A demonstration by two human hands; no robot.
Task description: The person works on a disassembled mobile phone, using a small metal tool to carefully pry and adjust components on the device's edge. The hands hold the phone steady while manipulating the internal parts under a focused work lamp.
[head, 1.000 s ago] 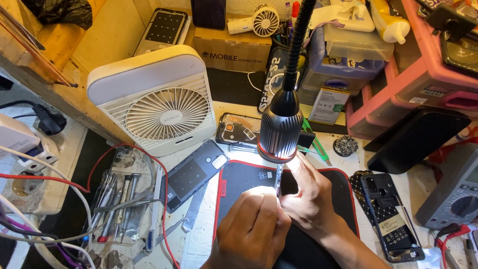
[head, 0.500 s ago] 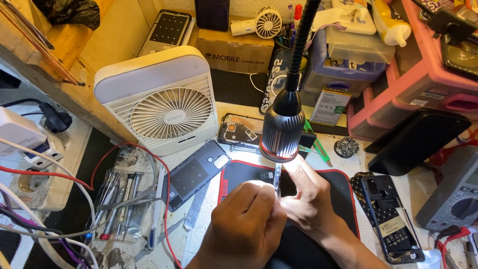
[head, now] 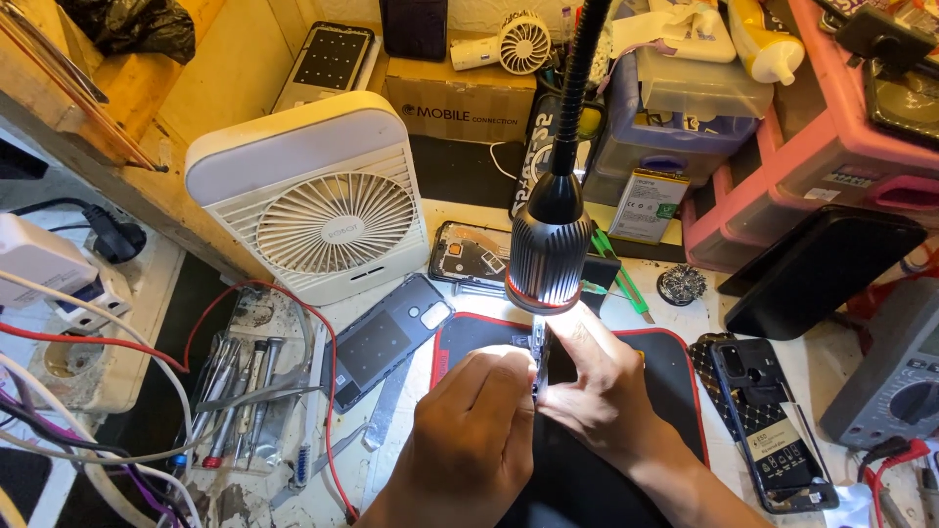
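Note:
Both hands meet over a black work mat with a red edge [head: 675, 372], right under the lit head of a gooseneck lamp [head: 550, 252]. My left hand [head: 469, 430] is curled, back up, and its fingertips pinch a thin metal part [head: 538, 360] seen edge-on. My right hand [head: 597, 391] grips the same part from the other side, thumb and forefinger on it. The lamp's glare washes out the part, so I cannot tell what it is.
A white desk fan [head: 318, 200] stands at the back left. A dark phone back cover [head: 383, 340] lies left of the mat and an opened phone [head: 768, 425] lies to its right. Screwdrivers and tweezers [head: 235, 391], red wires, a multimeter [head: 895, 386] and pink storage boxes [head: 831, 147] crowd the bench.
Both hands stay together under the lamp on the same part. My left hand has shifted slightly; the view has moved a little.

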